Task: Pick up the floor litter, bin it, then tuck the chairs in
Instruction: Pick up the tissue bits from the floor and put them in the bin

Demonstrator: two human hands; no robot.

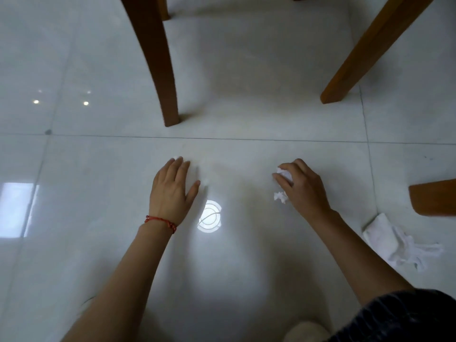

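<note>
The left hand (172, 188), a red string bracelet (160, 222) at its wrist, lay spread and flat on the glossy tiled floor (98, 169), fingers straight, a sliver of white scrap (176, 158) showing at its fingertips. A wooden chair leg (158, 70) stood just beyond it. The right hand (299, 185) held its grip curled round a crumpled paper ball (285, 174), while a smaller paper scrap (280, 196) sat on the floor just under the palm. Further right, a flattened white tissue (399, 240) lay near another chair leg (370, 53). The risk, as I judged it: reaching for the loose scrap with a full grip could let the ball slip out — and the thin pieces might slide on the slick tile.
</note>
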